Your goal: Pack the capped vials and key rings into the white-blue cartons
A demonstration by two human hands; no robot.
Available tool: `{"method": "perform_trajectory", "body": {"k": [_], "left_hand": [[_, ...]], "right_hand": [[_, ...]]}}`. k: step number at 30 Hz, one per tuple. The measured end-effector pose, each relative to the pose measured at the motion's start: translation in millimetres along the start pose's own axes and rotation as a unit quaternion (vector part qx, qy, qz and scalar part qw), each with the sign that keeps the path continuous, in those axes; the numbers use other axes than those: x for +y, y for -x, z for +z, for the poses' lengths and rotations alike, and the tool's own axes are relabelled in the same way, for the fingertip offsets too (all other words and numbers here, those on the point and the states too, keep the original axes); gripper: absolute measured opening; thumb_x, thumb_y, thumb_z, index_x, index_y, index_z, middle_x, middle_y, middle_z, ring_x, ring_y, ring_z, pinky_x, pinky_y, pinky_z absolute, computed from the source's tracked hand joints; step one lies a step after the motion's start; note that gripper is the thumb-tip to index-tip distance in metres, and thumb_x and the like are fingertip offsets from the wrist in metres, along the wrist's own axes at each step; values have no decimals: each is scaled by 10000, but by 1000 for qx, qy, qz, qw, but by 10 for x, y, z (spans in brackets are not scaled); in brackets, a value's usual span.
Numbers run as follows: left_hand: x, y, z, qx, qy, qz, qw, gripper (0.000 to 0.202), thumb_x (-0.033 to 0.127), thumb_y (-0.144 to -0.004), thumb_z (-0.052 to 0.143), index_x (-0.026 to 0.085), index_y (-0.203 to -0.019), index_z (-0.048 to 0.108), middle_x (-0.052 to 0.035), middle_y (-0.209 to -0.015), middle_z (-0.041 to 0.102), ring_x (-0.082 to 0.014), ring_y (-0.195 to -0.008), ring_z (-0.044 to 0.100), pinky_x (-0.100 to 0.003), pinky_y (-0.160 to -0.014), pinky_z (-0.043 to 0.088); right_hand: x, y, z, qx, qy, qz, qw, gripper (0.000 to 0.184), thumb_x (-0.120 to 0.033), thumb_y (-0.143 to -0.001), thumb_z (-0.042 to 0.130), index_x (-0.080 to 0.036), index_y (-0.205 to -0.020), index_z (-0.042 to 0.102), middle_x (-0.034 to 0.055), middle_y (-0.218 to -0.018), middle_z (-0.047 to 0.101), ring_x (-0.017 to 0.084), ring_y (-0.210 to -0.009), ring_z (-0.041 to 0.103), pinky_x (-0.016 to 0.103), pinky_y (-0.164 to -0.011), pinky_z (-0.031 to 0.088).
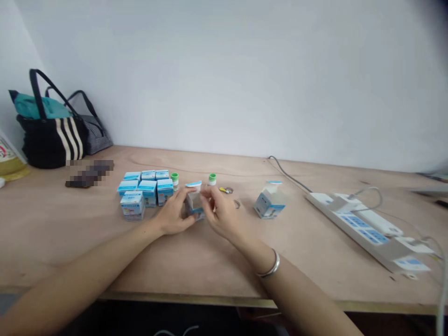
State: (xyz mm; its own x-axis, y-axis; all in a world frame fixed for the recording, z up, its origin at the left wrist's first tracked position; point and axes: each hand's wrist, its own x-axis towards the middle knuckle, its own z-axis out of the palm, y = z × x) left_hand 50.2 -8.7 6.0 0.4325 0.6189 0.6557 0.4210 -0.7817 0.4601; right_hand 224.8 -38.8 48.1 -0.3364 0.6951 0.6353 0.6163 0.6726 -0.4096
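Note:
Between my hands stands a small blue-and-white carton (196, 200), its top flap raised. My left hand (174, 215) grips the carton from the left, thumb at the near side and fingers behind. At the carton's opening, the fingers of my right hand (221, 213) are pressed together; whatever they pinch is hidden. Just beyond are a green-capped bottle (175, 182) on the left and another green-capped bottle (212, 179) on the right. Several closed cartons (147, 192) are grouped left of my left hand. A second open carton (269, 206) stands to the right.
A yellow item with a metal ring (226, 190) and a loose ring (237, 204) lie behind my right hand. Power strips (364, 228) with cables occupy the right side. A black bag (52, 140) and a pixelated dark object (89, 174) sit at the left. The table's front edge (189, 297) runs below my forearms.

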Motion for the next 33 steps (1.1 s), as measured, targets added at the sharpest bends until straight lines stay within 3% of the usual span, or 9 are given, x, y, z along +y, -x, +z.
{"method": "perform_trajectory", "body": {"k": [3, 6, 9, 13, 21, 23, 26, 29, 33], "left_hand": [[-3, 14, 13, -14, 26, -15, 999, 570, 202, -679, 638, 203, -1195, 394, -86, -1158, 513, -222, -1067, 541, -362, -863, 514], [9, 39, -1, 13, -13, -12, 1000, 518, 235, -703, 635, 189, -1167, 410, -123, -1212, 467, -243, -1125, 507, -384, -876, 509], [51, 63, -59, 61, -152, 48, 985, 483, 271, -730, 635, 171, -1167, 456, -162, -1326, 406, -311, -1268, 382, -489, -1024, 381], [114, 78, -126, 21, -256, 147, 955, 344, 222, -797, 549, 157, -1131, 497, -140, -1297, 500, -283, -1291, 385, -500, -1107, 256], [107, 92, -101, -9, -232, 109, 967, 161, 254, -840, 493, 168, -976, 483, -113, -1099, 636, -262, -1169, 532, -615, -1102, 80], [100, 98, -102, -6, -226, 111, 968, 146, 243, -837, 498, 171, -962, 480, -110, -1067, 642, -254, -1137, 555, -598, -1104, 117], [93, 102, -106, 0, -227, 117, 967, 130, 228, -820, 521, 181, -933, 479, -118, -1099, 624, -255, -1128, 555, -582, -1094, 178], [80, 104, -105, -7, -224, 121, 967, 110, 206, -827, 509, 192, -929, 470, -114, -1110, 613, -242, -1140, 541, -569, -1087, 207], [67, 110, -107, -2, -219, 122, 968, 120, 186, -827, 487, 176, -946, 473, -136, -1155, 574, -240, -1163, 508, -542, -1073, 263]], "right_hand": [[113, -53, -53, 25, 2, -1, 1000, 120, -218, -799, 566, -189, -873, 656, 92, -951, 595, 191, -850, 575, 319, -751, 457], [261, -65, -33, -4, -70, 84, 994, 146, -240, -793, 558, -166, -843, 673, 61, -788, 599, 159, -694, 561, 292, -637, 461], [370, -55, 6, -33, -173, 190, 966, 188, -261, -780, 552, -141, -883, 655, 6, -625, 561, 125, -553, 518, 259, -532, 435], [378, -66, 3, -46, -290, 247, 923, 273, -218, -733, 569, -155, -991, 631, -47, -600, 486, 96, -528, 488, 235, -518, 442], [407, -95, -10, -112, -404, 317, 851, 275, -225, -737, 598, -181, -1007, 608, -18, -662, 549, 75, -534, 482, 192, -495, 401], [494, -175, 36, -70, -386, 318, 863, 217, -242, -769, 555, -180, -974, 591, -17, -674, 549, 73, -518, 480, 197, -490, 398], [649, -422, 132, -26, -319, 239, 917, 173, -225, -813, 473, -175, -928, 591, -32, -649, 527, 74, -508, 462, 210, -518, 404], [760, -772, 231, -80, -208, 120, 967, 218, -142, -792, 465, -158, -924, 638, -31, -623, 531, 87, -545, 462, 224, -574, 412], [798, -1209, 367, -133, -83, -18, 987, 297, -62, -776, 457, -139, -925, 702, 40, -794, 615, 98, -628, 493, 247, -660, 420]]}}
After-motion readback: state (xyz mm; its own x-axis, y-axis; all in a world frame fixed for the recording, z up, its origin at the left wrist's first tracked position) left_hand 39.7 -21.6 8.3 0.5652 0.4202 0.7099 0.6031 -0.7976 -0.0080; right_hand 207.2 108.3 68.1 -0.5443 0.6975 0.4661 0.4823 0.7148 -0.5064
